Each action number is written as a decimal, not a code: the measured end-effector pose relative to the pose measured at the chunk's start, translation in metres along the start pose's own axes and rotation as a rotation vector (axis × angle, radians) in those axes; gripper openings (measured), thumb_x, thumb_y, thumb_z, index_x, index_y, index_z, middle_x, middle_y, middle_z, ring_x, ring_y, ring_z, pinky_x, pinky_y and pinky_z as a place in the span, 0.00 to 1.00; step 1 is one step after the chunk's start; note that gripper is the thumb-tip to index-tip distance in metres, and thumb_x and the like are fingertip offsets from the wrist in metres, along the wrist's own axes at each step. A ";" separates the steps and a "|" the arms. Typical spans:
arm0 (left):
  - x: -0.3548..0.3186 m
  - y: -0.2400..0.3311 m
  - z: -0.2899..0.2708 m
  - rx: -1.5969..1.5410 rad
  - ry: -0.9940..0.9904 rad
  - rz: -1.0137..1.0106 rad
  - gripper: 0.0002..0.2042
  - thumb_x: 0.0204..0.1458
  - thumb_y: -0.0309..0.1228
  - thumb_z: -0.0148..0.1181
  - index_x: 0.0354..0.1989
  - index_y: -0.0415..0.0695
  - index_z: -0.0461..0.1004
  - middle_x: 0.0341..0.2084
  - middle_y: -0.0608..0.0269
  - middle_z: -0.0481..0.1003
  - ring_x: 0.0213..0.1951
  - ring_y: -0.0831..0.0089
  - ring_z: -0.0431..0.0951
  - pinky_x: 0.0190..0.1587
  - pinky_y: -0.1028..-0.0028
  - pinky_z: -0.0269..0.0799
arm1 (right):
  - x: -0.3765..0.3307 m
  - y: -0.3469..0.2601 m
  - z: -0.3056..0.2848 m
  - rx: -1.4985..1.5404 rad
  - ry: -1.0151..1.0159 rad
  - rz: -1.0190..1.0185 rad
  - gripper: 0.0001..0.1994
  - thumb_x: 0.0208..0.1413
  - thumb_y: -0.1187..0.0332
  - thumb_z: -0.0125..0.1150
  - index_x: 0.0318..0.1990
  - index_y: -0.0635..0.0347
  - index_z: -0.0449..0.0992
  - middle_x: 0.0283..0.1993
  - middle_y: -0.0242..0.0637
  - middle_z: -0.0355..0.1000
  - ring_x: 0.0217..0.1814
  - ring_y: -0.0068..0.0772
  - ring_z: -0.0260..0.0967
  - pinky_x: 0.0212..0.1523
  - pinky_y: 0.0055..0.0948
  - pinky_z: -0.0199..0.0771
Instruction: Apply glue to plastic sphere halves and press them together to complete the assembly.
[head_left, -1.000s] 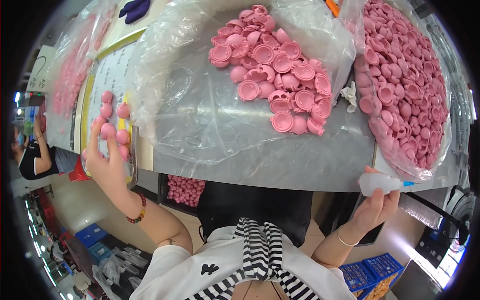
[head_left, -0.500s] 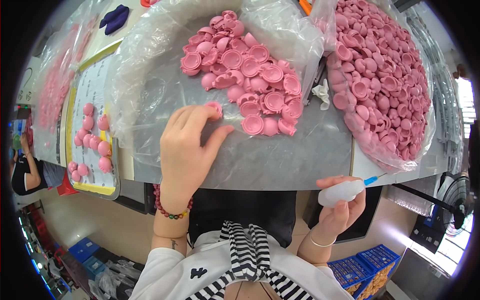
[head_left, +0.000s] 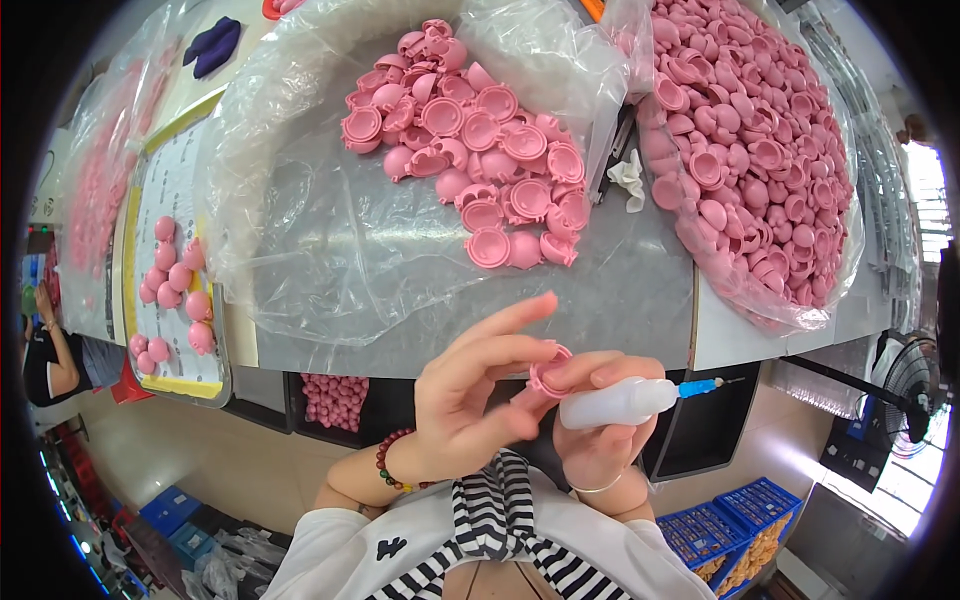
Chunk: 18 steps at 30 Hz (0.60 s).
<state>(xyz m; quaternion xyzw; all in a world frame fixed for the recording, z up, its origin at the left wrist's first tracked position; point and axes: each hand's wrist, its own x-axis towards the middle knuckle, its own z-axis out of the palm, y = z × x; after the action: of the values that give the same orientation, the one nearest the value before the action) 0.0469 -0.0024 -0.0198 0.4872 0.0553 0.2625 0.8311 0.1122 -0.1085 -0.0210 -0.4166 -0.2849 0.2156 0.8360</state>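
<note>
My left hand (head_left: 470,400) holds a small round pink plastic cap (head_left: 549,371) at its fingertips, just below the table's front edge. My right hand (head_left: 600,440) grips a white squeeze bottle with a blue needle tip (head_left: 640,398), lying sideways with the tip pointing right. The cap sits right beside the bottle and my right thumb. A pile of the same pink caps (head_left: 480,150) lies on clear plastic sheeting on the grey table (head_left: 640,300).
A larger heap of pink caps (head_left: 750,150) fills a clear bag at the right. A tray (head_left: 205,385) at the left carries several pink caps in rows. Another person's arm (head_left: 50,340) shows at far left. Blue crates (head_left: 740,520) stand on the floor.
My left hand left the tray, picked a cap from the centre pile and brought it down to my right hand. The bottle rose to meet it.
</note>
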 end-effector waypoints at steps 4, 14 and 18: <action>-0.004 -0.001 -0.021 0.079 -0.217 -0.151 0.16 0.47 0.18 0.52 0.46 0.32 0.64 0.47 0.41 0.64 0.47 0.65 0.69 0.47 0.71 0.67 | -0.001 -0.005 -0.008 -0.148 0.021 0.048 0.18 0.55 0.59 0.48 0.42 0.66 0.56 0.35 0.52 0.68 0.33 0.37 0.70 0.29 0.25 0.72; -0.003 0.007 -0.023 -0.312 -0.223 -0.162 0.22 0.42 0.15 0.56 0.48 0.29 0.61 0.47 0.42 0.65 0.50 0.62 0.67 0.52 0.67 0.64 | 0.019 -0.031 -0.023 -0.244 -0.017 -0.353 0.23 0.44 0.55 0.60 0.41 0.64 0.67 0.25 0.28 0.53 0.23 0.21 0.44 0.19 0.19 0.42; -0.009 0.007 -0.023 -0.339 -0.223 -0.256 0.23 0.42 0.15 0.57 0.49 0.30 0.60 0.48 0.41 0.64 0.51 0.61 0.66 0.53 0.67 0.63 | 0.019 -0.033 -0.017 -0.616 -0.110 -0.578 0.31 0.47 0.42 0.50 0.32 0.71 0.68 0.22 0.32 0.57 0.18 0.21 0.50 0.15 0.20 0.43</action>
<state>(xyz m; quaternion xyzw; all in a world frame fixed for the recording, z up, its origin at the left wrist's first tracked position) 0.0285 0.0142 -0.0271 0.3557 -0.0203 0.1052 0.9284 0.1414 -0.1258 0.0032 -0.5379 -0.4852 -0.1012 0.6819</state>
